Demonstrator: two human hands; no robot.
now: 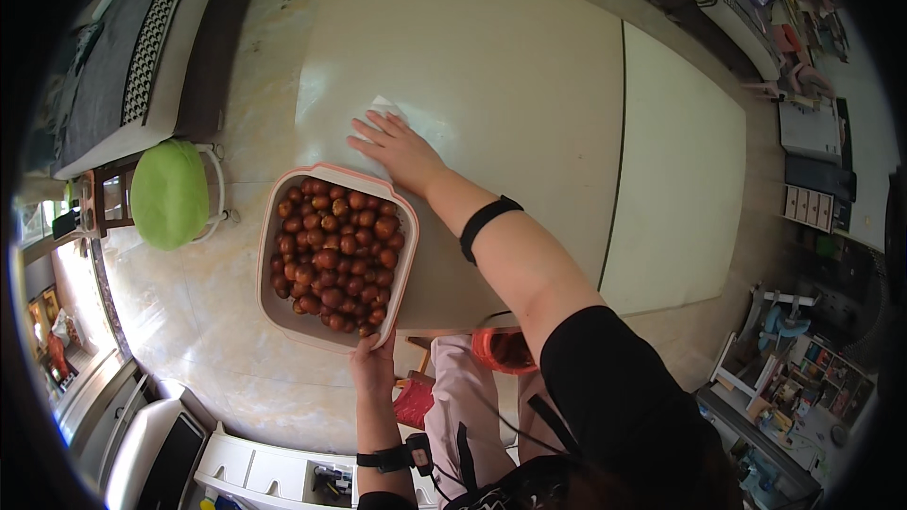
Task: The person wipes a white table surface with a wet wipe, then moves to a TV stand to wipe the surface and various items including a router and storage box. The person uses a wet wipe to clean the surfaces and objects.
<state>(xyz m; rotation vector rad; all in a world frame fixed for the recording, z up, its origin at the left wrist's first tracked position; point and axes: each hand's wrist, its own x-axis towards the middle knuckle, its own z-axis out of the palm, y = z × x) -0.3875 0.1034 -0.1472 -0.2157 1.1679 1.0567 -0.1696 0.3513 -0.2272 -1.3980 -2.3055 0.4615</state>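
Observation:
My left hand [373, 361] grips the near rim of a white plastic basin [322, 341] with a pink edge, which is full of reddish-brown round fruits [333, 248], possibly jujubes. The basin lies at the left side of a pale tabletop [496, 85], partly beyond its edge. Just past the basin's far rim, my right hand [400, 152] is pressed flat with fingers spread on a white tissue or cloth [383, 106] on the table. Most of that sheet is hidden beneath the palm.
A green round-seated stool [170, 195] stands on the floor at the left, near a grey sofa [106, 78]. A red bag-lined bin [504, 350] is between my knees below the table edge. White drawers [262, 471] stand at the lower left, and a cluttered shelf [801, 382] at the right.

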